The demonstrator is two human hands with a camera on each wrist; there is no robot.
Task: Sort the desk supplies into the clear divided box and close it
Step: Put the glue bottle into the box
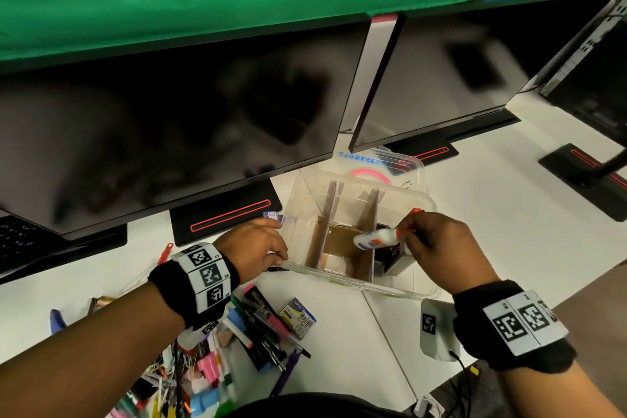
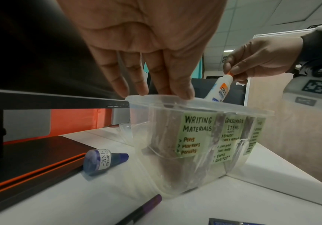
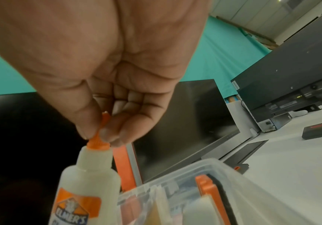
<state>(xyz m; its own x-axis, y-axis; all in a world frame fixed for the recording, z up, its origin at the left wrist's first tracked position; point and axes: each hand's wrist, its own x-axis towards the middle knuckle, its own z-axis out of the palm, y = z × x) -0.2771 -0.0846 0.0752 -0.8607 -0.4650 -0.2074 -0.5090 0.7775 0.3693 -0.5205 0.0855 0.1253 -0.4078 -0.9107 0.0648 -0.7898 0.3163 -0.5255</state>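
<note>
The glue bottle point(image 1: 375, 238) is pinched at its orange cap by the thumb and fingertips of the right hand point(image 1: 444, 248) and is hung tilted below that hand, over the middle section of the clear divided box point(image 1: 428, 206). The box's near-left rim is touched by the straight fingers of the left hand point(image 1: 255, 244). The box is stood on the counter point(image 1: 509, 214), and loose pens and markers point(image 1: 261, 332) are piled beneath the left wrist.
</note>
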